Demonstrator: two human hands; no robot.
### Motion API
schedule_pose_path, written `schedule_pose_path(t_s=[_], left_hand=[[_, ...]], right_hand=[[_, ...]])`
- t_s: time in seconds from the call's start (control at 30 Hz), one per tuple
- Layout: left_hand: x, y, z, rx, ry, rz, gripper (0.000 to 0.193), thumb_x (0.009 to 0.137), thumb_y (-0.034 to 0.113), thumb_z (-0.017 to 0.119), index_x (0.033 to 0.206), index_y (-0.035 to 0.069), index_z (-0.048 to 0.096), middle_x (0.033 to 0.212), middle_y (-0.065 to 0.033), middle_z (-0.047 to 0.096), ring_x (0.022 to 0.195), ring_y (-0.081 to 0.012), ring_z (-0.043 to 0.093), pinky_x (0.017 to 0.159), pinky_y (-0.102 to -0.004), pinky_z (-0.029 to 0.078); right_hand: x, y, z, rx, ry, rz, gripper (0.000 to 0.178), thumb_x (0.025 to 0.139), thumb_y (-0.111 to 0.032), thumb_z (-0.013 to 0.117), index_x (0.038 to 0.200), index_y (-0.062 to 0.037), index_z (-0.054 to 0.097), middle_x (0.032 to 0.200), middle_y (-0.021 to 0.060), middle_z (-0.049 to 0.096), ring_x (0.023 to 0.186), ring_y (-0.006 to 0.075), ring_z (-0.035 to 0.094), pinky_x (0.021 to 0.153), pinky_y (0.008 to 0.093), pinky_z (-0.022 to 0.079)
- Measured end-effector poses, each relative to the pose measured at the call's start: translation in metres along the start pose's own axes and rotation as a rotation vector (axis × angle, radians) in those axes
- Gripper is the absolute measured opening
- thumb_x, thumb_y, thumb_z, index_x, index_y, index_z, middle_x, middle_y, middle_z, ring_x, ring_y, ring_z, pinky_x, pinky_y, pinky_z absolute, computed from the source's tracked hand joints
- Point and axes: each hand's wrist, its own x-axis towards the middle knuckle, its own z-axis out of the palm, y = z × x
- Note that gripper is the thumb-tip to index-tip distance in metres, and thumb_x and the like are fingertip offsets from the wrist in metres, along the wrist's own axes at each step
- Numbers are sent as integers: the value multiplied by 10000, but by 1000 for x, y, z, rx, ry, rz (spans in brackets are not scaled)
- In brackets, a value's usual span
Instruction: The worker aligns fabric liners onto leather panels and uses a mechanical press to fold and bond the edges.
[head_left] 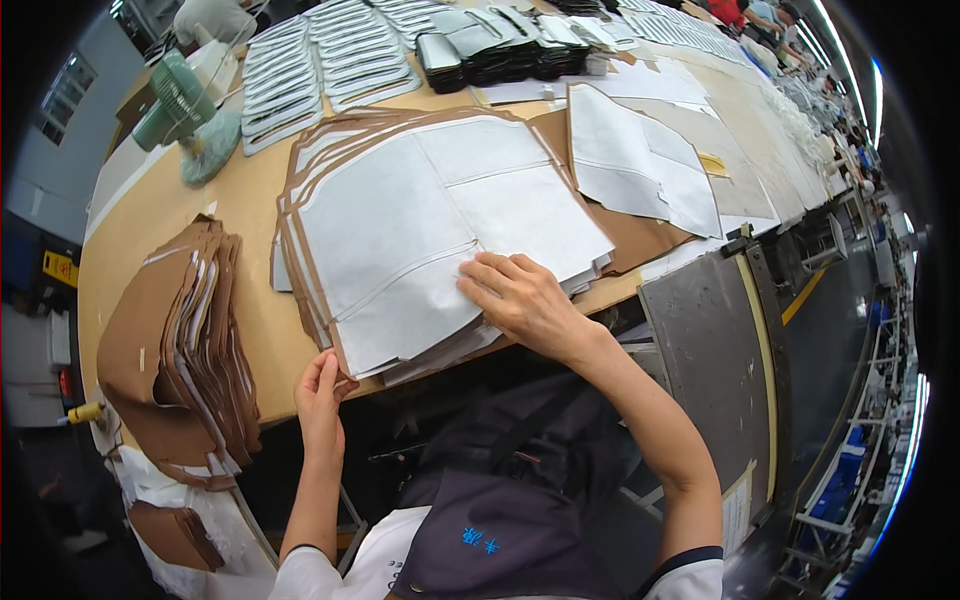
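Note:
In front of me lies a stack of large cut panels, pale grey-white on the upturned side and brown along the edges. Stitched seams cross the top panel point(400, 220). My right hand point(515, 295) rests on it near its front edge, fingers spread and lying flat. At the front left corner of the stack, my left hand point(322, 385) pinches a brown panel corner point(345, 385) between thumb and fingers. Another pale panel point(640, 165) lies to the right, over a brown piece point(635, 235).
A pile of folded brown panels point(185, 340) hangs over the table's left edge. A green fan point(180, 100) stands at the far left. Rows of pale pieces point(285, 80) and a dark stack point(500, 55) lie at the back. A grey board point(705, 340) adjoins the table at right.

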Motion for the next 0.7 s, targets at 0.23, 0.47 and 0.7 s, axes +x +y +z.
schedule_pose_path(t_s=[0.23, 0.47, 0.7], left_hand=[[-39, 33, 79, 380, -397, 703, 139, 1017, 93, 624, 1085, -10, 688, 956, -100, 700, 838, -174, 678, 788, -286, 539], [41, 58, 280, -246, -906, 199, 449, 1077, 315, 572, 1392, -4, 595, 1341, -166, 657, 1195, -295, 655, 1012, -404, 545], [-17, 10, 387, -203, -1219, -242, 514, 1072, 380, 558, 1419, 1, 565, 1358, -173, 647, 1214, -291, 644, 1031, -438, 528]], right_hand=[[51, 40, -46, 14, 325, 222, 189, 765, -19, 679, 933, -51, 599, 865, 114, 663, 808, 339, 673, 720, 467, 521], [-27, 90, -239, -161, 669, 201, 269, 821, 1, 626, 1066, -31, 731, 942, 207, 734, 901, 343, 735, 812, 395, 580], [-231, -42, -348, -136, 403, 544, 399, 837, 197, 481, 1062, -14, 734, 1081, 117, 754, 1109, 267, 694, 1036, 384, 511]])
